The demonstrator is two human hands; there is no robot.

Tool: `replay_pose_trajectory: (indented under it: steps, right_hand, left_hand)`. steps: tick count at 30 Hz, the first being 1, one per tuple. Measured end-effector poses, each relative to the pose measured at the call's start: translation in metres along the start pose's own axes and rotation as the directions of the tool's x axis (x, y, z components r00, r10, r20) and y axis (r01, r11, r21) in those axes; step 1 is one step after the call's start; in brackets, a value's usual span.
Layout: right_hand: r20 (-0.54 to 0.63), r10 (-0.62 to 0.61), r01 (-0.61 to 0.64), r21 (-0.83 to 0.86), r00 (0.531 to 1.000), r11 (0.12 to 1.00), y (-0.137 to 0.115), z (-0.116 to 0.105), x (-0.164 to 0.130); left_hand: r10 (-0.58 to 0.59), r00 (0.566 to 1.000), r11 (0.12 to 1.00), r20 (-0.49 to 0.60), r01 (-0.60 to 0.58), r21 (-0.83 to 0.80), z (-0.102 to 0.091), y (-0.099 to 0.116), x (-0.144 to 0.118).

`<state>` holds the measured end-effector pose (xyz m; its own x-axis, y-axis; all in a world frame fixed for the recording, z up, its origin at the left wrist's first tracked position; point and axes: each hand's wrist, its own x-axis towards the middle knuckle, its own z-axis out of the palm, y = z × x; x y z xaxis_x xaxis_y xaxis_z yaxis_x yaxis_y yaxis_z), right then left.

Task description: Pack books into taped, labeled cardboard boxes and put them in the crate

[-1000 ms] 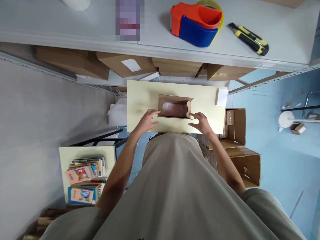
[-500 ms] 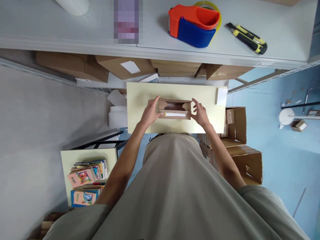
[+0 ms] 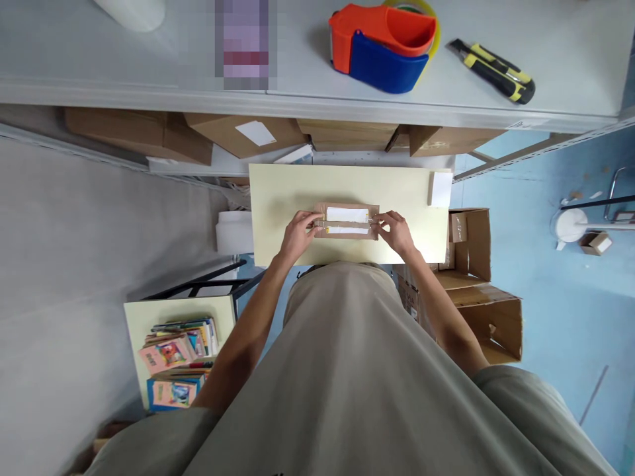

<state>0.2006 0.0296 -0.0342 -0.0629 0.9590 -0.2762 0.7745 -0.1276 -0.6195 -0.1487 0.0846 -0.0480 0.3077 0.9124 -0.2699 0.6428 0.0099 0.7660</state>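
Observation:
A small brown cardboard box (image 3: 347, 235) lies on the pale yellow table (image 3: 278, 192), its two long top flaps folded inward. White label strips (image 3: 347, 214) run along both flaps, with a narrow seam between them. At the box's left end my left hand (image 3: 298, 233) pinches the flap edges between thumb and fingers. My right hand (image 3: 394, 229) does the same at the right end. The box's inside is hidden by the flaps.
Above stands a grey shelf with an orange and blue tape dispenser (image 3: 384, 49) and a yellow-black utility knife (image 3: 496, 71). A white block (image 3: 440, 190) sits at the table's back right corner. Open cartons (image 3: 473, 244) stand right; books (image 3: 176, 357) lie on a lower-left table.
The box stood with its top open half a second ago; the far flap has come down over the opening. Both hands have moved from the box's sides onto the flap ends.

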Motion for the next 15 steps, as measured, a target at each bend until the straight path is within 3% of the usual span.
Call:
replay_pose_trajectory:
  steps: [6,15]
  right_hand:
    - [-0.036,0.050,-0.049,0.039,0.998,0.998,-0.002,0.004,0.011]
    - [-0.015,0.186,-0.182,0.141,0.982,0.973,-0.007,0.002,0.022]
  left_hand:
    - [-0.010,1.000,0.996,0.027,0.007,0.083,-0.003,0.004,0.004]
    - [-0.083,0.997,0.993,0.000,0.083,0.086,-0.011,0.016,0.032]
